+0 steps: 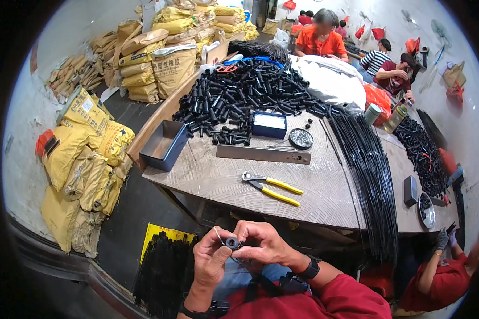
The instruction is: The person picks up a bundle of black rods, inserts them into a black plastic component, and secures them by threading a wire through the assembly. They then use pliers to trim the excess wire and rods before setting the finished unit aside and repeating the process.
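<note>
Above my lap, both hands are closed in pinches around a small black cylindrical plastic fitting (231, 242), its hollow round end facing up. My left hand (212, 260) grips it from the left, and my right hand (265, 242) from the right. Thin light strands, which look like wire, stick up beside the fingers of each hand; where they lead is hidden. On the table (207, 181) just beyond my hands lie end-cutting pliers (271, 187) with yellow handles. Behind them a flat metal bar (263, 154) lies crosswise.
A heap of black fittings (239, 90) covers the far table. Dark trays (165, 144) and a round dish of small parts (300, 139) stand nearer. Long black rods (364, 181) overhang the right edge. Yellow sacks (85, 159) are stacked left. Co-workers (442, 276) sit right and far.
</note>
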### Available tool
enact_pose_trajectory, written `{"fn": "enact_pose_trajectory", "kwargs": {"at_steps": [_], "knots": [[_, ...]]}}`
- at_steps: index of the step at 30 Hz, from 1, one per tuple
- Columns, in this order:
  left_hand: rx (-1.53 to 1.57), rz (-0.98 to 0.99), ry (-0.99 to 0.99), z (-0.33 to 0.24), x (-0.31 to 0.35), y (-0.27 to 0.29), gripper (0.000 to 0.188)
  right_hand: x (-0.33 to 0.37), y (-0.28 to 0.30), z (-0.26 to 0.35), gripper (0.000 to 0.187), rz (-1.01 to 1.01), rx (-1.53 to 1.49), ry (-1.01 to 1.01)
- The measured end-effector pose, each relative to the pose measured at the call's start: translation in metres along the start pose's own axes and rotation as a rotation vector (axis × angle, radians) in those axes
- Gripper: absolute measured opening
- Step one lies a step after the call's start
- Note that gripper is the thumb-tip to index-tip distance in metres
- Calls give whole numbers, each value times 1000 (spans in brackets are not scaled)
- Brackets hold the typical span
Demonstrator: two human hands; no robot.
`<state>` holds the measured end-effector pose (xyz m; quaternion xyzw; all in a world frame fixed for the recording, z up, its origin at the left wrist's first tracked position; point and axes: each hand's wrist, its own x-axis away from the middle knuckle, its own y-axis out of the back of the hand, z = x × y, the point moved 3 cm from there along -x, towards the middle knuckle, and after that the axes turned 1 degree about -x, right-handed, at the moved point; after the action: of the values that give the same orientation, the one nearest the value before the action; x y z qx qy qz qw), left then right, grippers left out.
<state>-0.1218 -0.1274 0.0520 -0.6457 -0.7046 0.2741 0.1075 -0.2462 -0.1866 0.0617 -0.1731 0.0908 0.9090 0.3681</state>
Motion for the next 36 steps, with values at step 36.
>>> {"fn": "enact_pose_trajectory", "kwargs": {"at_steps": [36], "knots": [[-321,-363,-110,23,47,44,32,9,-41,-32,23,-135,425,144]]}}
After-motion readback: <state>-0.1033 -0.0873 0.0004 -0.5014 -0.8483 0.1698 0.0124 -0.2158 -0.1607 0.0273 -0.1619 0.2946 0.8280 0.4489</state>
